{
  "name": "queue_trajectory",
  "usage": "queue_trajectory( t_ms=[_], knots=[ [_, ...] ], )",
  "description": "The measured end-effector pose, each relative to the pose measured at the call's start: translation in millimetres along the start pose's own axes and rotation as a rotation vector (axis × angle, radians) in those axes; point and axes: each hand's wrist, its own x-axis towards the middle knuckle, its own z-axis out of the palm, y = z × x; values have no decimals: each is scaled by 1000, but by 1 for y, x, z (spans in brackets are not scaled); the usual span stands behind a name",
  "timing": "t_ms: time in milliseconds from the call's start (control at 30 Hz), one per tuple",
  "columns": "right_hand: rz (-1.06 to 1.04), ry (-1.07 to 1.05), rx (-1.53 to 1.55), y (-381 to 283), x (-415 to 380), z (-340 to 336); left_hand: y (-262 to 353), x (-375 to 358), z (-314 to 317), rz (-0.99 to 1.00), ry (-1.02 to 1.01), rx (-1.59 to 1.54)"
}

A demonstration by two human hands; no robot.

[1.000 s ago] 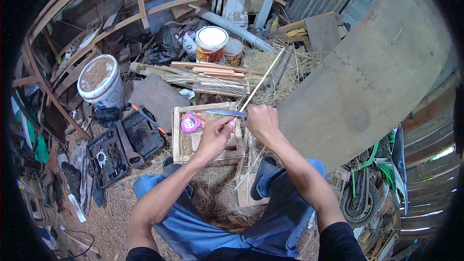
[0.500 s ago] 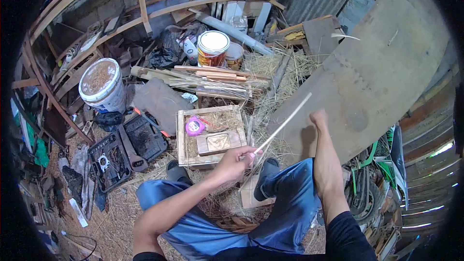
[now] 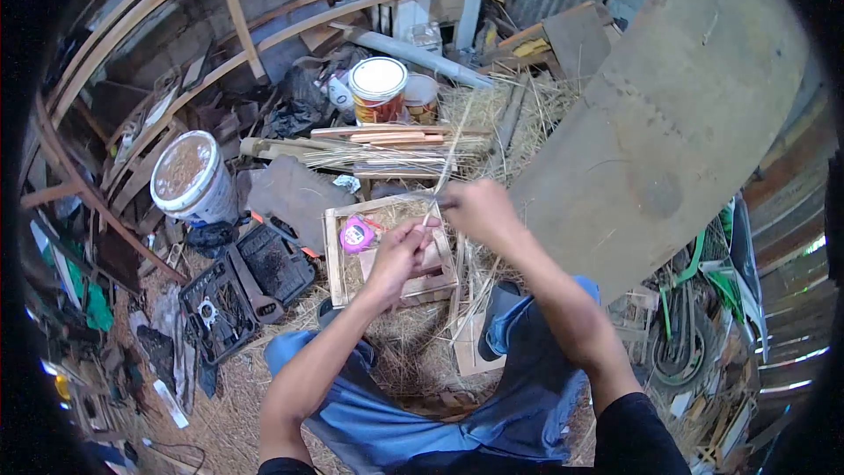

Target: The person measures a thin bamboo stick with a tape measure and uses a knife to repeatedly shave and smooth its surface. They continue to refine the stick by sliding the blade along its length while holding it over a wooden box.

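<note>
Head view. Left hand (image 3: pixel 403 252), its forearm rising from seven o'clock, pinches a thin pale strip (image 3: pixel 449 158) whose free end points just past twelve. Right hand (image 3: pixel 483 213), its forearm rising from between four and five o'clock, is closed round the handle of a knife (image 3: pixel 449 201); the blurred blade points toward nine. The hands lie over the right-hand part of a wooden crate (image 3: pixel 333 255). From the right hand, a large board (image 3: pixel 642 141) spans one to four o'clock, its left edge near the knuckles; bundled sticks (image 3: pixel 378 155) lie at eleven. Open room separates the forearms.
</note>
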Motion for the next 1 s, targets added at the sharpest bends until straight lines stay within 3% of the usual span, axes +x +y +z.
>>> queue_trajectory(
  t_ms=[67, 267, 367, 467, 533, 600, 633, 667, 700, 767, 800, 867, 900, 1000],
  knots=[
    [-48, -57, -164, -13, -4, 10, -4, 4, -3, -18, 12, 4],
    [-34, -111, -250, 1, -6, 14, 2, -6, 4, 83, 15, 140],
    [46, -157, -317, 9, -4, 23, -5, -10, 14, 87, 77, 180],
    [76, -49, -393, 15, -2, 29, -4, -7, 14, 38, 35, 40],
    [248, -61, -477, 26, 4, 24, 4, -14, 20, 9, 56, 29],
    [475, -128, -580, 69, 12, -3, 5, -30, 21, -160, 32, 153],
    [545, 21, -640, 99, 7, -9, -2, -33, 17, -129, -55, 158],
    [739, 44, -547, 131, 2, -18, 0, -38, 17, -126, -57, 159],
    [906, 204, -430, 189, -19, -12, 4, -44, 19, -157, -76, 188],
    [743, 75, -569, 293, -74, -8, 8, -51, 11, -118, -133, 214],
    [739, 76, -561, 286, -75, -5, 8, -49, 4, -117, -126, 218],
    [709, -77, -489, 265, -74, -24, 1, -39, -4, 151, 45, 482],
    [908, -190, -246, 237, -52, -35, -3, -34, -11, 80, 57, 389],
    [866, -27, 168, 150, -14, -43, -11, -13, -14, 168, 54, 409]
  ],
)
